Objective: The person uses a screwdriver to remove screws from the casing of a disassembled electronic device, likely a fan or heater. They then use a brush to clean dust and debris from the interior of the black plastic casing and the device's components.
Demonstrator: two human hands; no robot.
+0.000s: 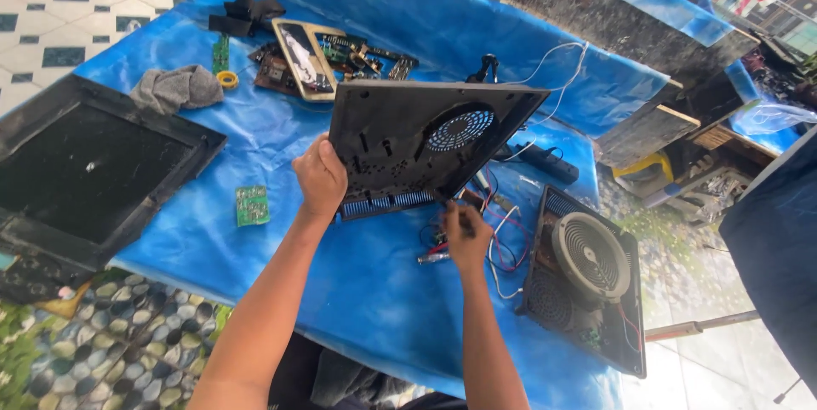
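Left hand point(321, 179): mine, centre of the frame, clamped on the left edge of the housing point(425, 139) and propping it up on its lower edge.
Right hand point(465, 236): just right of it and lower, closed around a dark tool; I take it for a screwdriver point(451, 210), tip at the housing's bottom edge.
Housing: black cooker shell, underside with round fan grille facing me, tilted over the middle of the counter point(357, 291).
Step, as I judge it: working a fastener along the lower rim while the shell is steadied.
Next move, my guess: keep the shell from sliding and the tip square, with the loose wires point(502, 244) kept out of the way.
Right of centre: opened cooker base point(587, 278) with its round coil, lying flat.
Left: small green board point(252, 205) on the blue sheet; black glass top point(89, 172) at the frame's left edge.
Upper left: grey rag point(177, 88), yellow tape roll point(227, 79), more boards and a gold-framed panel point(302, 59).
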